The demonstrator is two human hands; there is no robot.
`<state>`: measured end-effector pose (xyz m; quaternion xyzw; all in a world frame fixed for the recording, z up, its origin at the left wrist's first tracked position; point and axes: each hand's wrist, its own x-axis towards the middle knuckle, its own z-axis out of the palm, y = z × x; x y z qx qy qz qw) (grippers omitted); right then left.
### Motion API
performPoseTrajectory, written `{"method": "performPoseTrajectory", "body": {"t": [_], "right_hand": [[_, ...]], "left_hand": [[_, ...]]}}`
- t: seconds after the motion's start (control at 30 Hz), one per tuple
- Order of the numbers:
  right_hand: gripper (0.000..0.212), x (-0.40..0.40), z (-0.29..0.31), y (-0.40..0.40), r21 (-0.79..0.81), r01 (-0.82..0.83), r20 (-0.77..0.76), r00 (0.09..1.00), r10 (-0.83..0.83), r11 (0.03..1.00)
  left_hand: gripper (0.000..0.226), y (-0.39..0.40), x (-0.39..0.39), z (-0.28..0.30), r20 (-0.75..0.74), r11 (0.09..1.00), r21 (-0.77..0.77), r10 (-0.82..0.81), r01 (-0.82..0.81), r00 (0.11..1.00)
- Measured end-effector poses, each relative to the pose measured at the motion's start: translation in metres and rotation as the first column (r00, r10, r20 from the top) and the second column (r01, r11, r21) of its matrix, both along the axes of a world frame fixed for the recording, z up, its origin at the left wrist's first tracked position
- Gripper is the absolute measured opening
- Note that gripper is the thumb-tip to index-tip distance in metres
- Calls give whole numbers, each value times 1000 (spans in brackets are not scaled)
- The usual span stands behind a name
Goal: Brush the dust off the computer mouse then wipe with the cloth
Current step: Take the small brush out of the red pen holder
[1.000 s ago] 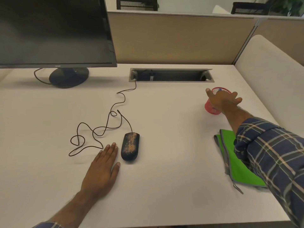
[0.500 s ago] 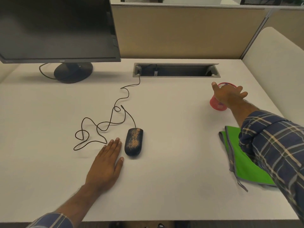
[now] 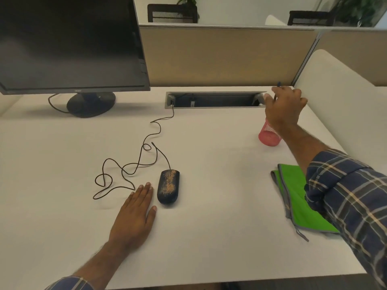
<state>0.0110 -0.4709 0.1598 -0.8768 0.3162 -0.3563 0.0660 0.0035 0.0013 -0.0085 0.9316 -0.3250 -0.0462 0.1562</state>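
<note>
Two hands are in view, and only one is at work. The right hand [image 3: 283, 108] is raised above the pink mesh cup [image 3: 269, 136] near the far right corner of the worktop [image 3: 209, 237], with its fingers closed around a thin dark handle [image 3: 278, 84] whose tip shows above the knuckles; this is judged to be the brush, though its bristles are hidden. The left hand [image 3: 136, 214] lies flat and open on the worktop, touching nothing, just beside the mouse [image 3: 168, 189].

The mouse rests near the middle of the worktop, toward the front edge, its back speckled with orange-brown dust. The green cloth [image 3: 297, 197] lies folded by the right edge, partly covered by the sleeve [image 3: 345, 195].

For the step in hand, the brush should be lifted straight up so that the cup is not tipped. It should then be carried over clear of the looped cable [image 3: 125, 170]. The mouse would best be steadied by the left hand, and light strokes made away from the cloth, so that it is kept clean for wiping.
</note>
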Motion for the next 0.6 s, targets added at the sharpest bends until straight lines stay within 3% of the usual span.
{"method": "performPoseTrajectory", "body": {"t": [0.2, 0.4, 0.6], "right_hand": [[23, -10, -1, 57, 265, -328, 386, 898, 212, 907], [17, -18, -22, 117, 454, -454, 436, 864, 253, 767], [37, -39, -37, 161, 559, -519, 505, 831, 232, 647]], "left_hand": [[71, -1, 0, 0, -17, 1000, -7, 10, -10, 1000], [71, -1, 1, -4, -9, 1000, -6, 13, -13, 1000], [70, -2, 0, -5, 10, 1000, -16, 14, -14, 1000]]}}
